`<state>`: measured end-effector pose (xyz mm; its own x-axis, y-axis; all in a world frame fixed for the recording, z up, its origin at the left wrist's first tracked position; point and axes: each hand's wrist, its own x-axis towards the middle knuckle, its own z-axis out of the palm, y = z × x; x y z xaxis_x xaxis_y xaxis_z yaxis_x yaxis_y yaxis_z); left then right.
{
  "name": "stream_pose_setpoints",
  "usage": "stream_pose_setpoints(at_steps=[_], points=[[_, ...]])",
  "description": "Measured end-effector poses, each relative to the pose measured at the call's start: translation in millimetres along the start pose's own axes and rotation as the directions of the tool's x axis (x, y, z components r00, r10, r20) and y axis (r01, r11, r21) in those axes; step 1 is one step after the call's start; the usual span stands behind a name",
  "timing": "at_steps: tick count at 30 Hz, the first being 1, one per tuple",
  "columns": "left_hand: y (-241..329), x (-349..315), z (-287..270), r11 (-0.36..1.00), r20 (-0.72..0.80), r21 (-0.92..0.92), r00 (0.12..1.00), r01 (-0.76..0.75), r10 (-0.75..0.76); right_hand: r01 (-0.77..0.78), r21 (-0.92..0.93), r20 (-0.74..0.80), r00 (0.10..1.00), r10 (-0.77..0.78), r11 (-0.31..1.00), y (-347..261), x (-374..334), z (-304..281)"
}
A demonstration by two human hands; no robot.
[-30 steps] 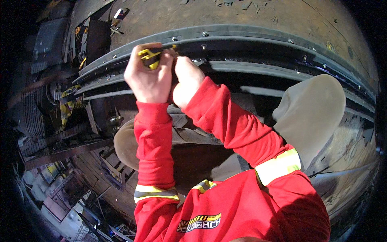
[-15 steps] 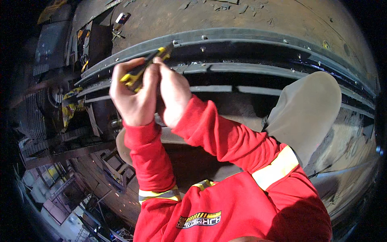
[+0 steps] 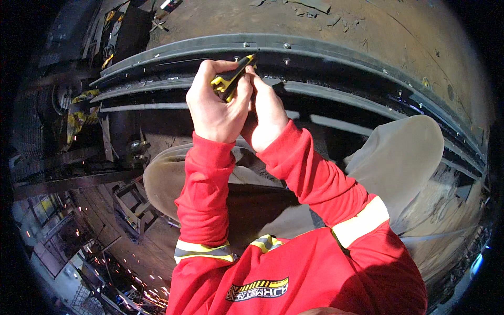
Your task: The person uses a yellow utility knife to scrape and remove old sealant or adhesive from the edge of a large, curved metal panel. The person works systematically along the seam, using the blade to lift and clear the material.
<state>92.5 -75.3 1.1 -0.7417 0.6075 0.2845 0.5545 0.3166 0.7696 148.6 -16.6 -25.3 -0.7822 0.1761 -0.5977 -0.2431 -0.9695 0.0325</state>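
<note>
A slim yellow-and-black hand tool [image 3: 231, 79] with a narrow dark tip slants up to the right between my hands; its exact kind is hard to make out. My left hand [image 3: 218, 102] is closed around its rear part. My right hand [image 3: 265, 110] is pressed against the left, its fingers bent at the tool's front; how much it grips is partly hidden. The tip is over a long dark steel beam [image 3: 336, 68] with raised flanges, close to small shiny bolts [image 3: 287, 46] along it. Whether tip and steel touch, I cannot tell.
My bent knees [image 3: 401, 144] are on the near side of the beam. Sparks [image 3: 152, 294] fly at the lower left. Dark metal parts and a yellow patterned cloth [image 3: 81, 115] lie at the left. Scraps [image 3: 310, 5] litter the brown floor beyond.
Both hands and the tool have shifted right along the beam, and the view has moved slightly. The tool stays in hand. More sparks show at the lower left.
</note>
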Motion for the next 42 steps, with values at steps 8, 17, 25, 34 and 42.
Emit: stream_pose_setpoints(at_steps=[8,17,25,34,42], points=[[6,-4,-26,0.982,0.220,0.186,0.973,0.020,-0.062,0.290,-0.360,-0.027,0.947,-0.321,0.887,5,13,-10],[4,1,-40,0.951,0.059,0.188,0.964,0.246,-0.261,0.313,-0.479,0.783,0.576,-0.237,-0.820,-108,53,-11],[-7,-5,-45,0.968,0.040,0.194,0.984,0.160,-0.171,0.307,-0.333,0.731,0.681,-0.039,-0.892,-109,84,-2],[-8,-6,-29,0.951,0.130,0.134,0.946,0.279,-0.296,0.491,-0.467,0.713,0.701,0.015,-0.736,-126,85,13],[-9,-4,-23,0.960,0.141,0.172,0.959,0.219,-0.244,0.358,-0.231,0.796,0.604,0.036,-0.905,-112,88,-5]])
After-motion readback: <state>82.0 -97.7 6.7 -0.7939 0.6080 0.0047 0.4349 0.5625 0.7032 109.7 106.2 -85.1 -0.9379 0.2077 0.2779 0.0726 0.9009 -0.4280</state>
